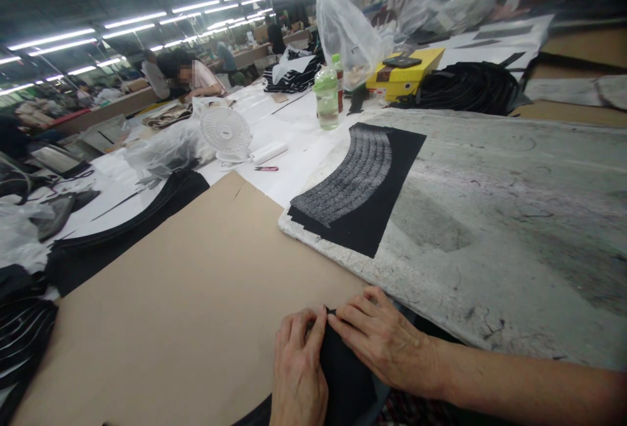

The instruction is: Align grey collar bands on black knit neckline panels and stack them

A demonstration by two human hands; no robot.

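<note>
Your left hand (298, 364) and right hand (381, 341) are meeting near six o'clock — fingertips bunched close, seemingly pinching the top corner of the near black piece (345, 377), which is lying between them at the edge of the tan board (171, 295). If one hand is pulling harder than the other, that corner could crease or skew — and a sweep toward one o'clock, where the grey pad (509, 217) is holding the patterned black sheets (362, 184), could disturb those.
</note>
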